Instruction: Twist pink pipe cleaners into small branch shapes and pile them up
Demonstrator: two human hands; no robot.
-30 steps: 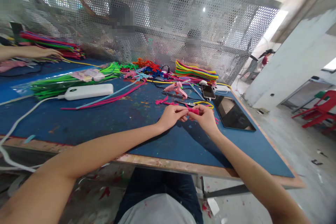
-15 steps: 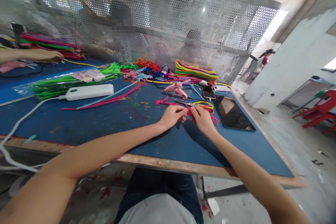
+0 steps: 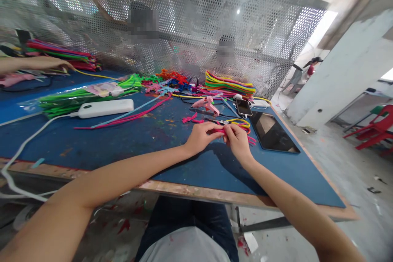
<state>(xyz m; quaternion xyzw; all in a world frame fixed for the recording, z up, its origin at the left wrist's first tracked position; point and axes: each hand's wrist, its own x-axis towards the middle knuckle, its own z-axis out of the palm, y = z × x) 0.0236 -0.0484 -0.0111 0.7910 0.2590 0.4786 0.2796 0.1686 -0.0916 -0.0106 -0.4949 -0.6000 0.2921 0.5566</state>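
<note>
Between my two hands, just above the blue tabletop (image 3: pixel 172 159), is a short piece of pink pipe cleaner (image 3: pixel 219 129). My left hand (image 3: pixel 201 137) pinches it from one side, and my right hand (image 3: pixel 237 139) pinches it from the other, the fingertips nearly meeting. Much of the piece is covered by my fingers. Scissors (image 3: pixel 216 121) lie just beyond my fingertips. A twisted pink pipe cleaner shape (image 3: pixel 188 118) rests left of them. Yellow and pink pipe cleaners (image 3: pixel 242 122) lie beyond my right hand. Farther back sits a pink glue gun (image 3: pixel 206 105).
A tablet (image 3: pixel 274 132) and a phone (image 3: pixel 243 107) lie at the right. Bundled pipe cleaners (image 3: pixel 229 84) stand along the perforated metal screen (image 3: pixel 190 20). A white power bank (image 3: pixel 106 107) with a cable lies left. Another person's hand (image 3: pixel 58 64) reaches in at far left.
My fingertips have come closer together around the pink pipe cleaner, with the left hand shifting slightly to the right. The view has moved very slightly.
</note>
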